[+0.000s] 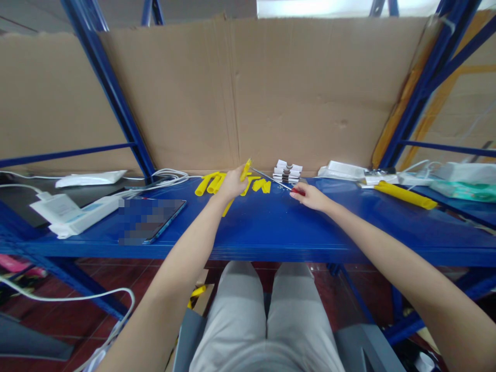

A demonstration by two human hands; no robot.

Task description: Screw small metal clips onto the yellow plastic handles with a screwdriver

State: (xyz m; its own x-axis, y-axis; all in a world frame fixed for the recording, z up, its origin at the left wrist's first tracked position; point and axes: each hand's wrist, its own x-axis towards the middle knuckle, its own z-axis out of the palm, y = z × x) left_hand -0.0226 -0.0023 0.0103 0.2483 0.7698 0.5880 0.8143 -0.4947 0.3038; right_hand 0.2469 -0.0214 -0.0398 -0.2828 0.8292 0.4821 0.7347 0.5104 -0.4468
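My left hand (232,185) is closed around a small yellow tube-like piece (247,168), raised over the blue shelf. My right hand (309,197) grips a screwdriver (276,180) by its red handle. Its long thin metal shaft slants up to the left, and the tip reaches the yellow piece; whether they touch I cannot tell. Several yellow tubes (204,185) lie left of and partly behind my left hand. Short flat yellow pieces (262,185) rest between the two hands, beneath the shaft.
Behind the screwdriver stands a stack of white bundles (287,170) with dark middles. A tablet (155,219) and a white power strip (89,214) with cables are at left. On the right lies a longer yellow tube (405,195). Cardboard (271,93) walls the blue shelf's (267,227) back.
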